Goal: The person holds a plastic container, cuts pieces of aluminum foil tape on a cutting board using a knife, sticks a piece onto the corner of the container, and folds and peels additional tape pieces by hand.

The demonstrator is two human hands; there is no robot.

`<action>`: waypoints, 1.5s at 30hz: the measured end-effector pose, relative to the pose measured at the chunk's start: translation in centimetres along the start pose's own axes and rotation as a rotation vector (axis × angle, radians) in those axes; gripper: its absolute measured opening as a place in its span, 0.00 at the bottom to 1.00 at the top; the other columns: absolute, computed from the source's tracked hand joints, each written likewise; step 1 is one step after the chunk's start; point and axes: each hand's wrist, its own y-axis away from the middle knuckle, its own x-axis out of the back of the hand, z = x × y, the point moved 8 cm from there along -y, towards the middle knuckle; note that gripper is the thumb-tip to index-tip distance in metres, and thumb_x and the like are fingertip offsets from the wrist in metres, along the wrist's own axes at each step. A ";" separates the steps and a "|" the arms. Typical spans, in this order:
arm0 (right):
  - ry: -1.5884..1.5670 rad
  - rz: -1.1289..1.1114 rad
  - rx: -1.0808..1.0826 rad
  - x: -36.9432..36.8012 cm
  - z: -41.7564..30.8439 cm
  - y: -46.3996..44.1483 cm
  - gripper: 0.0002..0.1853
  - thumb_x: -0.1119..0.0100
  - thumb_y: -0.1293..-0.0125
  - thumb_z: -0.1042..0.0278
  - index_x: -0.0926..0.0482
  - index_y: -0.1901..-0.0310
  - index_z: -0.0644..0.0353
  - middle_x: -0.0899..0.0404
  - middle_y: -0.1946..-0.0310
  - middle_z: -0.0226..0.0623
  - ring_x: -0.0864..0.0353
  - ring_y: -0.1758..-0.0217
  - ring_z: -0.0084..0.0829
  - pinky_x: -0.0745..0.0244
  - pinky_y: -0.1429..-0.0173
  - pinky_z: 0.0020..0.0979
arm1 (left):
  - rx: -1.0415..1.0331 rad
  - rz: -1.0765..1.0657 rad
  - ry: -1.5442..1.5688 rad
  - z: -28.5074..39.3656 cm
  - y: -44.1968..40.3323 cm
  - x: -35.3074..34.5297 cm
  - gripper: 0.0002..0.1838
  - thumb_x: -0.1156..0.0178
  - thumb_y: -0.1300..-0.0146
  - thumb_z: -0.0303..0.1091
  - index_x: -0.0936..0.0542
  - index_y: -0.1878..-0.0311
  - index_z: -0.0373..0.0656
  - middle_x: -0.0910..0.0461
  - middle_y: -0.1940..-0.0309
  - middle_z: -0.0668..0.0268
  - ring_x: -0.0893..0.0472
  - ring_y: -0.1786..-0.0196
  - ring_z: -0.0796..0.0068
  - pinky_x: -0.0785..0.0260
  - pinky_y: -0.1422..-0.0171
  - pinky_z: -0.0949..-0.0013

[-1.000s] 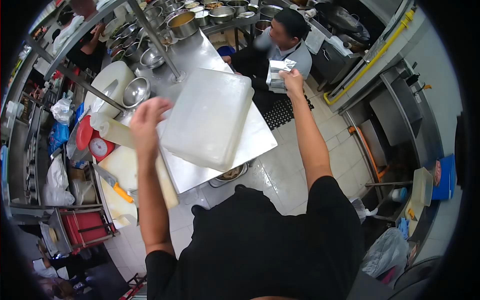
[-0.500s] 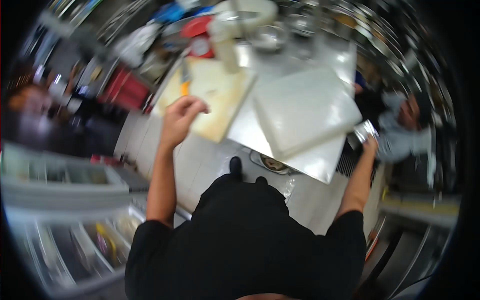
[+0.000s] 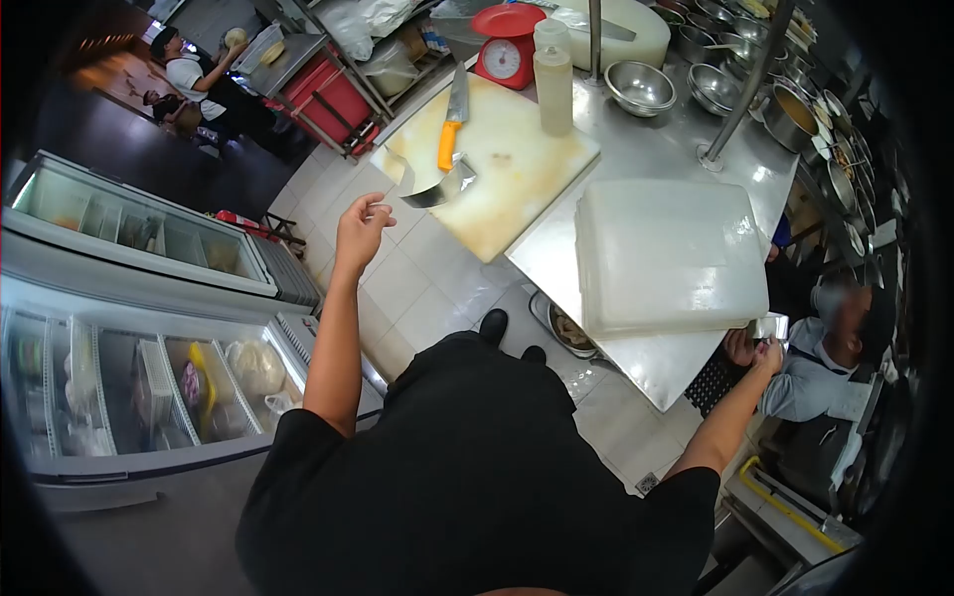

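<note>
My right hand (image 3: 766, 359) pinches a silvery packet (image 3: 770, 326), which juts beyond the fingertips near a translucent tub (image 3: 676, 260) on the steel table (image 3: 660, 373). My left hand (image 3: 364, 235) hovers, fingers loosely curled, just beside a curved metal strip (image 3: 431, 196) on the cutting board (image 3: 507, 189); farther lies an orange-handled knife (image 3: 450, 139).

Silver packet (image 3: 771, 325) gripped in right hand (image 3: 768, 354), near translucent container (image 3: 671, 258) set on steel table (image 3: 664, 372). Left hand (image 3: 362, 234) held raised near cutting board (image 3: 527, 149); orange-handled knife (image 3: 449, 144) laid thereon.
</note>
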 end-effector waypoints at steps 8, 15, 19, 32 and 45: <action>-0.097 0.024 -0.005 -0.5 -0.1 -3.2 0.18 0.35 0.37 0.68 0.25 0.49 0.68 0.21 0.58 0.41 0.20 0.57 0.34 0.17 0.61 0.27 | 0.050 -0.007 -0.012 -2.5 -2.4 -0.4 0.19 0.41 0.34 0.34 0.24 0.43 0.35 0.17 0.58 0.64 0.16 0.59 0.78 0.36 0.67 0.78; 0.034 -0.058 0.248 -2.6 -8.2 6.6 0.26 0.39 0.32 0.61 0.33 0.38 0.64 0.24 0.46 0.42 0.20 0.49 0.35 0.21 0.46 0.34 | -0.073 0.017 -0.075 1.9 -1.7 0.3 0.12 0.40 0.34 0.30 0.19 0.52 0.32 0.18 0.65 0.64 0.19 0.64 0.78 0.28 0.58 0.75; -0.094 -0.029 0.732 -6.8 -21.2 32.0 0.20 0.40 0.30 0.58 0.25 0.42 0.61 0.21 0.52 0.34 0.21 0.54 0.26 0.30 0.52 0.24 | -0.529 0.105 0.001 12.5 -0.3 1.0 0.09 0.40 0.33 0.25 0.18 0.52 0.35 0.22 0.65 0.68 0.24 0.68 0.83 0.30 0.64 0.79; 0.095 -0.540 2.205 -12.8 -29.7 90.4 0.16 0.47 0.32 0.42 0.20 0.67 0.42 0.25 0.75 0.12 0.33 0.79 0.06 0.42 0.79 0.10 | -1.475 0.349 1.064 32.1 9.6 7.2 0.21 0.58 0.26 0.55 0.29 0.69 0.53 0.36 0.82 0.78 0.39 0.86 0.86 0.47 0.84 0.80; 0.016 -0.299 2.319 -13.2 -24.2 102.3 0.09 0.47 0.35 0.58 0.21 0.71 0.46 0.26 0.79 0.13 0.33 0.79 0.06 0.39 0.79 0.09 | -1.378 0.305 1.292 28.5 7.8 15.5 0.20 0.54 0.37 0.47 0.37 0.86 0.57 0.45 0.91 0.82 0.43 0.86 0.87 0.48 0.79 0.81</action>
